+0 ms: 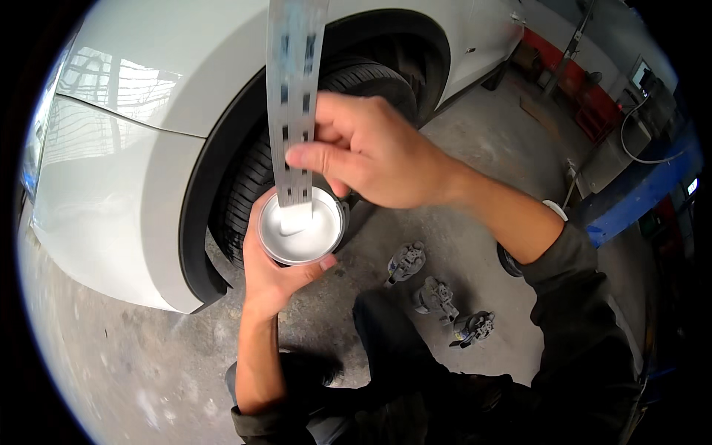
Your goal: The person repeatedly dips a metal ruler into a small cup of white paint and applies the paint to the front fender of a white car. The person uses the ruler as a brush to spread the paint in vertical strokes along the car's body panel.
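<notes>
My left hand (268, 278) is wrapped round a small round can (297, 261) of white paint, held up in front of the car's front wheel. My right hand (374, 152) pinches a long, flat, see-through mixing stick (294, 78) marked with dark slots. The stick stands nearly upright, and its lower end dips into the white paint (325, 231). White paint coats that end. The underside of the can is out of sight.
Beside me stands a white car (126, 178) with a black wheel-arch trim and a tyre (248, 193). Several grey, paint-crusted tools or cans (437, 297) rest on the concrete floor (159, 371). At the right are a blue metal beam (630, 215) and red shelving (595, 115).
</notes>
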`<action>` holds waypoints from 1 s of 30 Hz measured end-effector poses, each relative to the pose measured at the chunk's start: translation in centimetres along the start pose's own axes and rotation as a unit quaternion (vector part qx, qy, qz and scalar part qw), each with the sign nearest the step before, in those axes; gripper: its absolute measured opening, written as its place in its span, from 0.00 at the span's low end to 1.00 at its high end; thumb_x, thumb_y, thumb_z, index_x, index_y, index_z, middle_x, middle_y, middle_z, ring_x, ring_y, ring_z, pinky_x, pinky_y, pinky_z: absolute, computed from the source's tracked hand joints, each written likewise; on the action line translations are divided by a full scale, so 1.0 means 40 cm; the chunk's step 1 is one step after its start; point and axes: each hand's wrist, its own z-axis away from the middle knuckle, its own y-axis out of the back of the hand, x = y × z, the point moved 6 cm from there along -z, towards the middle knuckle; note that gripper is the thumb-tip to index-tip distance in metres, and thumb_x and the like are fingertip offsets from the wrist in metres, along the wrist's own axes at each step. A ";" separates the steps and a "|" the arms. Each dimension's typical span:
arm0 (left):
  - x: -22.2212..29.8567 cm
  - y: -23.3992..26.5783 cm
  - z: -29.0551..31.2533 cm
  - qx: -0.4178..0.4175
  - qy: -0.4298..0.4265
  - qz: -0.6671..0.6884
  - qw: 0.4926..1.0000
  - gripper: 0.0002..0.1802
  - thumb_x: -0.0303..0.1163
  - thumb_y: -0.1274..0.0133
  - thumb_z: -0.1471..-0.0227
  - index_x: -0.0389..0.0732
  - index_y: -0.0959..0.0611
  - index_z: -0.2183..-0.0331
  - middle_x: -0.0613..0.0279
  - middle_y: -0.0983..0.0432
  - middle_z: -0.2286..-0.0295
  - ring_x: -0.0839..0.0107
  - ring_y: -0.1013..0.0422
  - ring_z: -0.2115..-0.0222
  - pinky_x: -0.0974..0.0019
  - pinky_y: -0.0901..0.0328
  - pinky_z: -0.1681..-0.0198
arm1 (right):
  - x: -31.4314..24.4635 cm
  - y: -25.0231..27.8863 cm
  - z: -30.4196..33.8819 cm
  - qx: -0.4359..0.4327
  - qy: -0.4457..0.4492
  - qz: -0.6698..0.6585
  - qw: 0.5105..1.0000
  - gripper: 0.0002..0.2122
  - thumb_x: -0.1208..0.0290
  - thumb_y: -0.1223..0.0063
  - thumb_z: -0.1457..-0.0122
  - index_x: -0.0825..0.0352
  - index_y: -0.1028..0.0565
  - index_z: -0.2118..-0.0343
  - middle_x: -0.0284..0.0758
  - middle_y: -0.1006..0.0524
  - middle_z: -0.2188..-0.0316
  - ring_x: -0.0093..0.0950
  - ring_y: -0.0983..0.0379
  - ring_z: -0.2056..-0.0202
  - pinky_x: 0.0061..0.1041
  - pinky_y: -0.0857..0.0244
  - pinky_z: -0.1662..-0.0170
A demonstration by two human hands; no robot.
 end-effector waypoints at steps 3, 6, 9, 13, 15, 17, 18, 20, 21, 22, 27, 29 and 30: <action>-0.007 -0.003 0.000 0.036 0.009 -0.011 0.999 0.51 0.30 0.23 0.71 0.33 0.33 0.46 0.57 0.26 0.55 0.69 0.28 0.54 0.64 0.34 0.48 | 0.015 0.003 0.010 0.015 -0.026 -0.096 0.995 0.07 0.72 0.43 0.40 0.71 0.26 0.68 0.34 0.24 0.83 0.19 0.30 0.83 0.23 0.38 0.78; 0.007 -0.005 0.001 0.046 -0.029 -0.049 0.997 0.50 0.30 0.24 0.71 0.32 0.32 0.46 0.56 0.25 0.55 0.69 0.28 0.54 0.64 0.33 0.48 | -0.009 0.069 -0.012 0.126 0.032 -0.062 0.990 0.08 0.70 0.44 0.40 0.71 0.27 0.70 0.32 0.27 0.85 0.19 0.32 0.85 0.22 0.40 0.81; -0.002 -0.014 -0.011 0.058 -0.024 -0.041 0.997 0.48 0.28 0.25 0.70 0.32 0.31 0.47 0.56 0.25 0.56 0.69 0.28 0.55 0.64 0.34 0.48 | 0.049 0.001 0.033 0.133 0.091 -0.005 0.987 0.08 0.71 0.43 0.40 0.71 0.28 0.70 0.39 0.26 0.84 0.27 0.30 0.83 0.27 0.39 0.78; -0.004 0.000 -0.008 0.082 -0.008 -0.049 0.995 0.47 0.26 0.25 0.72 0.33 0.31 0.48 0.57 0.25 0.56 0.69 0.28 0.54 0.65 0.34 0.48 | 0.001 0.032 0.000 0.133 0.040 -0.094 0.986 0.09 0.71 0.44 0.40 0.72 0.29 0.72 0.36 0.28 0.84 0.20 0.35 0.83 0.25 0.41 0.79; -0.007 0.009 -0.002 0.095 -0.014 -0.054 0.994 0.47 0.25 0.25 0.73 0.34 0.30 0.48 0.57 0.25 0.56 0.68 0.28 0.54 0.65 0.33 0.48 | 0.029 0.037 0.001 0.168 0.055 -0.062 0.982 0.08 0.71 0.45 0.39 0.71 0.28 0.67 0.40 0.25 0.82 0.25 0.29 0.81 0.27 0.38 0.77; -0.007 0.001 -0.012 0.090 -0.016 -0.035 0.995 0.48 0.26 0.24 0.73 0.33 0.31 0.48 0.57 0.26 0.56 0.69 0.28 0.55 0.65 0.33 0.48 | 0.037 -0.007 0.033 0.148 0.056 0.006 0.987 0.08 0.73 0.45 0.40 0.71 0.27 0.62 0.43 0.22 0.77 0.34 0.23 0.77 0.32 0.34 0.73; -0.008 -0.001 -0.014 0.091 -0.006 -0.015 0.996 0.48 0.26 0.24 0.73 0.33 0.31 0.48 0.57 0.26 0.55 0.69 0.28 0.55 0.65 0.33 0.48 | 0.043 -0.035 0.038 0.109 0.073 0.000 0.991 0.08 0.73 0.45 0.40 0.71 0.28 0.64 0.42 0.23 0.77 0.35 0.24 0.77 0.33 0.34 0.72; -0.017 0.009 -0.008 0.086 0.001 -0.055 0.995 0.49 0.26 0.24 0.72 0.33 0.33 0.48 0.56 0.27 0.55 0.69 0.29 0.53 0.64 0.33 0.48 | 0.017 -0.033 0.017 0.118 0.087 -0.023 0.989 0.08 0.72 0.45 0.40 0.71 0.29 0.65 0.41 0.24 0.79 0.34 0.26 0.79 0.32 0.35 0.73; -0.014 0.012 -0.010 0.090 -0.007 -0.053 0.995 0.49 0.26 0.24 0.72 0.33 0.33 0.48 0.56 0.27 0.55 0.69 0.29 0.53 0.64 0.33 0.48 | 0.010 -0.003 0.007 0.135 0.041 -0.026 0.990 0.08 0.72 0.45 0.39 0.71 0.29 0.65 0.41 0.25 0.80 0.34 0.26 0.79 0.32 0.35 0.73; -0.014 0.010 -0.010 0.089 -0.012 -0.047 0.995 0.49 0.26 0.24 0.72 0.33 0.33 0.47 0.56 0.27 0.55 0.69 0.29 0.53 0.64 0.33 0.48 | 0.000 0.031 0.000 0.153 -0.009 -0.027 0.988 0.08 0.72 0.45 0.39 0.71 0.29 0.66 0.41 0.26 0.80 0.34 0.27 0.79 0.32 0.36 0.73; -0.030 0.005 -0.016 0.090 0.015 -0.029 0.995 0.51 0.26 0.24 0.73 0.33 0.34 0.47 0.56 0.27 0.55 0.68 0.29 0.53 0.64 0.33 0.48 | 0.053 -0.043 0.048 0.144 0.106 0.041 0.983 0.07 0.71 0.47 0.37 0.71 0.29 0.65 0.36 0.27 0.82 0.21 0.34 0.82 0.24 0.41 0.77; -0.021 0.011 -0.010 0.085 -0.010 -0.058 0.995 0.50 0.25 0.24 0.73 0.34 0.34 0.47 0.56 0.27 0.55 0.68 0.29 0.53 0.65 0.32 0.49 | 0.028 0.004 0.021 0.157 0.016 -0.022 0.987 0.07 0.72 0.47 0.37 0.71 0.28 0.64 0.37 0.25 0.81 0.25 0.30 0.80 0.27 0.39 0.75; -0.015 0.019 -0.003 0.085 -0.012 -0.068 0.994 0.50 0.26 0.24 0.72 0.34 0.34 0.47 0.57 0.27 0.55 0.69 0.29 0.53 0.65 0.32 0.50 | 0.025 0.015 0.006 0.160 -0.029 -0.054 0.985 0.07 0.72 0.47 0.37 0.71 0.28 0.63 0.38 0.25 0.80 0.27 0.28 0.79 0.28 0.38 0.74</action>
